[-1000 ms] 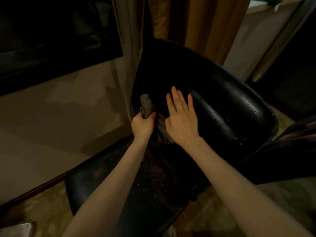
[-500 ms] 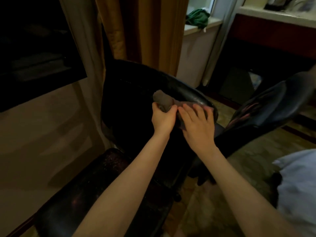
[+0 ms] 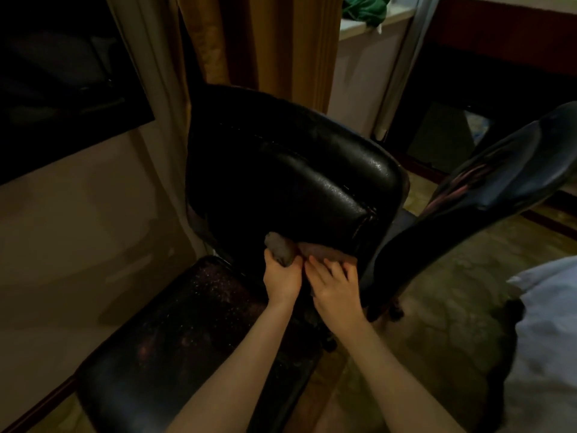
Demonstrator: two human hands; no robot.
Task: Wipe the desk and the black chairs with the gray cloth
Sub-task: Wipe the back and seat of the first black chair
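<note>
The left hand [image 3: 282, 278] clenched the gray cloth [image 3: 281, 249] by its bunched end, low on the black chair [image 3: 281, 170] at the backrest's bottom edge. The right hand [image 3: 335, 287] pressed relaxed fingers on the rest, likely to flatten it for wiping.

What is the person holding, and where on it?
The left hand grips the gray cloth by its bunched end; the right hand presses the rest against the black chair.

We see our left hand [image 3: 282, 278] gripping a bunched end of the gray cloth [image 3: 281, 249] at the lower edge of the black chair [image 3: 296, 170] back. Our right hand [image 3: 334, 287] lays its fingers on the cloth just beside it. A second black chair [image 3: 487, 189] stands tilted at the right.
</note>
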